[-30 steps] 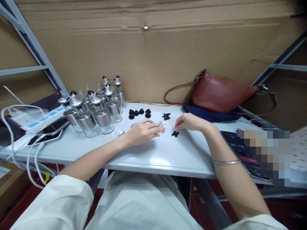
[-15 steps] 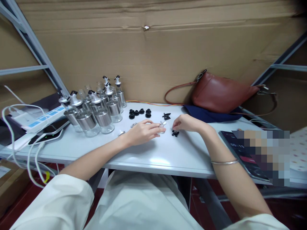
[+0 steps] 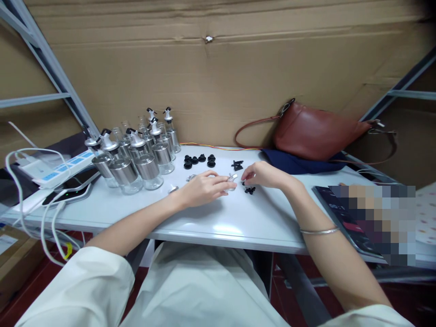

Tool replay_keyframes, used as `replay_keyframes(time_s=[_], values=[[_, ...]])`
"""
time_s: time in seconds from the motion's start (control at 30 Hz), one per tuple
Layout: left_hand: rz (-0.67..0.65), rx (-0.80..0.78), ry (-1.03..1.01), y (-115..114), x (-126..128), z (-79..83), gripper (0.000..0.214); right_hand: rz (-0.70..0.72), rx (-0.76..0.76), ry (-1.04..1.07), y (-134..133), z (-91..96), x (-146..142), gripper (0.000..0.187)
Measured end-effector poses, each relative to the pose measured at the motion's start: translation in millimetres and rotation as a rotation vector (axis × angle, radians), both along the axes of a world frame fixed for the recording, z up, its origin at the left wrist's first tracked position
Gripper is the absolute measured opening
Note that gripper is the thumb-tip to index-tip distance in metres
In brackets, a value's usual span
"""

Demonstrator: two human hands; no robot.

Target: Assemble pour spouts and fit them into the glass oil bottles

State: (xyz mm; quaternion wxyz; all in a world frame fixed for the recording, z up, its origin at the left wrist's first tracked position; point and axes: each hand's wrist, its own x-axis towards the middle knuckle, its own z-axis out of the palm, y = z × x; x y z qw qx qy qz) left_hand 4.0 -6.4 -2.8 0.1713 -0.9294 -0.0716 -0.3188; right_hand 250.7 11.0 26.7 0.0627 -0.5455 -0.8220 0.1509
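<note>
My left hand [image 3: 204, 188] is closed around a silver pourer spout [image 3: 233, 177], its tip poking out past the fingers over the middle of the table. Just to the right, my right hand [image 3: 264, 175] pinches a small black part [image 3: 243, 183], partly hidden by the fingertips. Below those fingers lies a little pile of small black pieces [image 3: 250, 190]. Black lever-like pieces [image 3: 237, 165] lie farther back. Several black stoppers [image 3: 199, 160] sit in a cluster behind my left hand. Another silver piece [image 3: 173, 188] rests by my left wrist.
Glass bottles with metal bands [image 3: 148, 168] crowd the table's left, some topped with pourers. A power strip [image 3: 64, 169] and white cables lie beyond them. At the right are a brown bag [image 3: 306, 131] on dark blue cloth [image 3: 296, 164] and a phone [image 3: 335, 213].
My right hand has shifted slightly left from above the small black pile, with a small black part now showing at its fingertips. My left hand keeps the pourer spout nearly still.
</note>
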Motion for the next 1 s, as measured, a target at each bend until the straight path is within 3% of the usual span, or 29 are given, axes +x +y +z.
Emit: replay_keyframes(time_s=[0.17,0.23,0.33,0.4,0.7,1.0], values=[[0.017,-0.017,0.011,0,0,-0.6,0.025,-0.002,0.041,0.127,-1,-1.5,-6,0.009],[0.006,0.002,-0.011,0,1,-0.2,0.024,0.013,0.040,0.349,-5,3.1,-9,0.014],[0.007,0.017,-0.022,0,1,0.1,0.024,0.083,-0.092,0.731,-15,13.8,-13,0.028],[0.025,0.001,0.000,0,0,0.0,0.025,0.103,-0.153,0.850,-21,20.2,-16,0.030],[-0.011,0.026,-0.025,0,0,1.0,0.023,0.081,-0.288,0.944,-26,21.9,-21,0.033],[0.013,-0.041,0.039,0,0,-1.7,0.026,0.096,-0.264,0.972,-26,19.4,-26,0.031]])
